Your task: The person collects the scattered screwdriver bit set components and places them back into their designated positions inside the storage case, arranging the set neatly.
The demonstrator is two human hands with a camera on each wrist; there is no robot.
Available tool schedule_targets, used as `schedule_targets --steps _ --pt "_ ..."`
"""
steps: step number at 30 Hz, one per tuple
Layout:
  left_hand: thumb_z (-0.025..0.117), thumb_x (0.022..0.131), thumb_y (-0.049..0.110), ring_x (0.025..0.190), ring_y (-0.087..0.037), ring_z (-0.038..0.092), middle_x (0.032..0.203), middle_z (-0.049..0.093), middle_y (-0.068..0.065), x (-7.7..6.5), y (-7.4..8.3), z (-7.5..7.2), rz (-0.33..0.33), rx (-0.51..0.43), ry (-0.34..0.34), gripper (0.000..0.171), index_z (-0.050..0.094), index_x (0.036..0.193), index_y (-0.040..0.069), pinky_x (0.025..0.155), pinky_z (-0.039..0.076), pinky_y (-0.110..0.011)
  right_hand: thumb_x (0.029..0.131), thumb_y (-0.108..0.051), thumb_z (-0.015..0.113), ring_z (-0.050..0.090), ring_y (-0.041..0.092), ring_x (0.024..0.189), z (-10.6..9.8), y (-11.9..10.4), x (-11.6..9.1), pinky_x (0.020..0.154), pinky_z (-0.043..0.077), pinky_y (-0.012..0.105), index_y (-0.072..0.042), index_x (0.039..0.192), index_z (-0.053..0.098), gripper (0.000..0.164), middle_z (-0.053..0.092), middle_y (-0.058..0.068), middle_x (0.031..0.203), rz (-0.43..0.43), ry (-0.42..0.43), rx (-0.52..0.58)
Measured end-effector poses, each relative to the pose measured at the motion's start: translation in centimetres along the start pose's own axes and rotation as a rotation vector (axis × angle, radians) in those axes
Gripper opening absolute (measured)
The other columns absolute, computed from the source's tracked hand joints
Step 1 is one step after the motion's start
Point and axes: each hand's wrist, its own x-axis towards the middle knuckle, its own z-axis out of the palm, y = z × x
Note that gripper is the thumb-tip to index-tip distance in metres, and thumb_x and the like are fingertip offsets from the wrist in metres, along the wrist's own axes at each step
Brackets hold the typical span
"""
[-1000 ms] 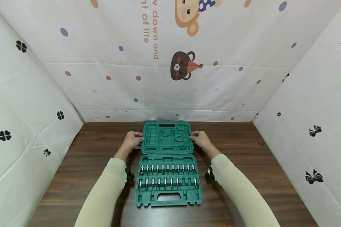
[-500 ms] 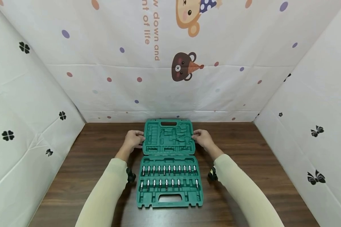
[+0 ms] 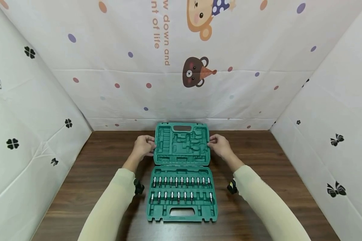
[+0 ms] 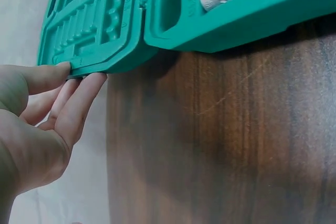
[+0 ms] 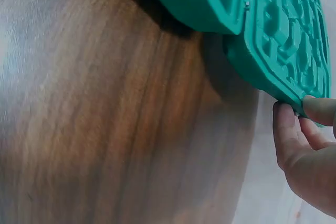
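Observation:
A green tool case lies unfolded on the wooden table, its lid [image 3: 181, 144] at the far side, tilted up from the hinge. My left hand [image 3: 143, 146] pinches the lid's left edge; in the left wrist view the thumb [image 4: 50, 77] lies on the inner rim and the other fingers are behind it. On the opposite edge my right hand [image 3: 220, 146] grips likewise, its thumb [image 5: 319, 109] over the rim. Two rows of silver socket bits [image 3: 176, 181] sit in the slots of the case base [image 3: 160, 210], nearer to me. One stretch of the front row holds no bits.
A white patterned sheet [image 3: 123, 97] hangs as a wall behind the case, with others at both sides. The brown wooden tabletop [image 3: 253, 154] extends to either side of the case. A dark wrist device [image 3: 232, 186] shows at each cuff.
Both hands have raised the lid's far edge, so it tilts up more and stands higher in the head view. The case has shifted slightly rightward in that view.

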Motion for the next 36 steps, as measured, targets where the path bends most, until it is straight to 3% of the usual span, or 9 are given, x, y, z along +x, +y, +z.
schedule_targets --steps 7,15,28,36 --pt "0.067 0.097 -0.002 0.081 -0.029 0.073 0.111 0.065 -0.020 -0.4 1.2 0.4 0.069 0.060 0.028 0.026 0.065 0.123 -0.001 0.066 0.066 -0.039 0.104 -0.013 0.063 0.064 0.036 0.117 -1.2 -0.6 -0.2 0.090 0.058 0.046 -0.002 0.128 0.058 0.027 0.063 0.021 0.128 -0.036 0.019 -0.015" --pt "0.069 0.094 -0.007 0.078 -0.030 0.074 0.104 0.064 -0.021 -0.8 2.5 1.2 0.160 0.108 0.073 0.023 0.064 0.116 -0.005 0.075 0.065 -0.051 0.103 -0.010 0.065 0.065 0.037 0.115 -2.3 -0.8 -0.6 0.091 0.059 0.046 0.001 0.126 0.058 0.027 0.062 0.022 0.125 -0.093 0.068 -0.032" --pt "0.072 0.093 -0.005 0.087 -0.028 0.070 0.103 0.064 -0.018 -0.7 3.3 2.4 0.270 0.131 0.164 0.021 0.063 0.113 -0.002 0.070 0.066 -0.035 0.101 -0.008 0.067 0.066 0.036 0.111 -3.4 -1.0 -1.1 0.088 0.059 0.047 -0.001 0.120 0.058 0.022 0.066 0.021 0.118 -0.156 0.177 -0.061" --pt "0.070 0.094 -0.005 0.090 -0.030 0.069 0.105 0.064 -0.017 -0.9 3.8 3.1 0.322 0.140 0.202 0.020 0.062 0.111 -0.001 0.075 0.065 -0.040 0.101 -0.006 0.067 0.065 0.036 0.112 -3.7 -0.7 -1.4 0.090 0.059 0.050 0.000 0.119 0.056 0.022 0.065 0.021 0.117 -0.214 0.232 -0.052"
